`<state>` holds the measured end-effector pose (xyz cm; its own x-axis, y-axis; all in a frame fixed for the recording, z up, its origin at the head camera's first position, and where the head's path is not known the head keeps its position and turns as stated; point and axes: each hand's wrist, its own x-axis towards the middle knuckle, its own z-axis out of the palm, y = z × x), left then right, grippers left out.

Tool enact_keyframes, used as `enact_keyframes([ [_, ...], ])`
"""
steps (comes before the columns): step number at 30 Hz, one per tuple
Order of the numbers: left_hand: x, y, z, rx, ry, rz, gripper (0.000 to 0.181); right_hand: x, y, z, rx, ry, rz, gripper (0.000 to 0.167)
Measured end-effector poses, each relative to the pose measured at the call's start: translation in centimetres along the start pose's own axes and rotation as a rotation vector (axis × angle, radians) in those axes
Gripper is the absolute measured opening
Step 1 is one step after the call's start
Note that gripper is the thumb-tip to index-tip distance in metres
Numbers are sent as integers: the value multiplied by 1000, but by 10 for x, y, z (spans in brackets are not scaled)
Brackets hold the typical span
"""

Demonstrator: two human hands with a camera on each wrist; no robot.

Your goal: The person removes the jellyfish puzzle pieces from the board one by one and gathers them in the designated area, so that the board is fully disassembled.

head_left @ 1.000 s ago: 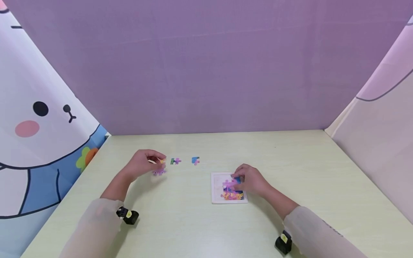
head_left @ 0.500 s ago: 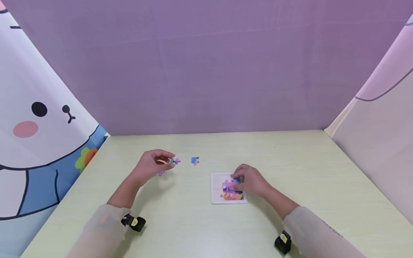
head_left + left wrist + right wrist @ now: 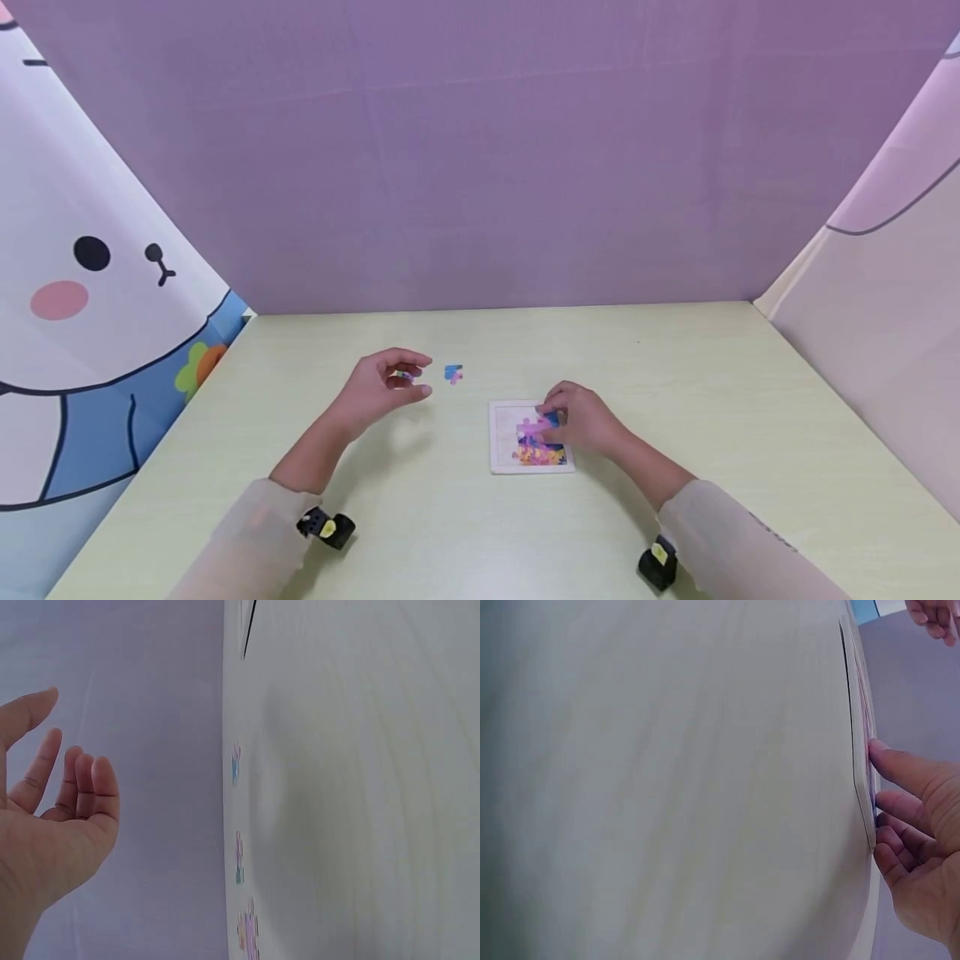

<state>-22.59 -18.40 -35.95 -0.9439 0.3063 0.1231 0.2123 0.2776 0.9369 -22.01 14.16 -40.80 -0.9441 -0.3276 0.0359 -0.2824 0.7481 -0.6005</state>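
My left hand hovers above the table with thumb and fingers apart, holding nothing. Behind its fingers, a green and pink jigsaw piece shows in part. Just right of the fingertips lies a blue and pink jigsaw piece. Purple and orange pieces lie lower in the left wrist view; the hand hides them in the head view. My right hand rests on the right side of a white puzzle tray, thumb and fingertips touching it. Joined pink, yellow and blue pieces fill its right part, partly covered by that hand.
The pale wooden table ends at a purple cloth backdrop. A cartoon-printed cloth stands along the left side and a pale one along the right. Each sleeve carries a small black wrist camera.
My left hand has moved right, from over the leftmost pieces past the green and pink one, and its thumb and fingers have spread wider. The right hand and the tray have stayed in place.
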Motion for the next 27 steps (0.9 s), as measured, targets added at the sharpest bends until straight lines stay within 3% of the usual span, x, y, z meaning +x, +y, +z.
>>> enact_keyframes([
  [6,-2,7,14,-18,-32,29,37,-1,1,0,-8,-1,-8,35],
  [13,1,6,29,-48,-105,110,38,0,1,0,-27,-1,-18,35],
  [27,4,9,57,25,-187,107,34,-3,-2,-1,-51,-16,-32,37],
])
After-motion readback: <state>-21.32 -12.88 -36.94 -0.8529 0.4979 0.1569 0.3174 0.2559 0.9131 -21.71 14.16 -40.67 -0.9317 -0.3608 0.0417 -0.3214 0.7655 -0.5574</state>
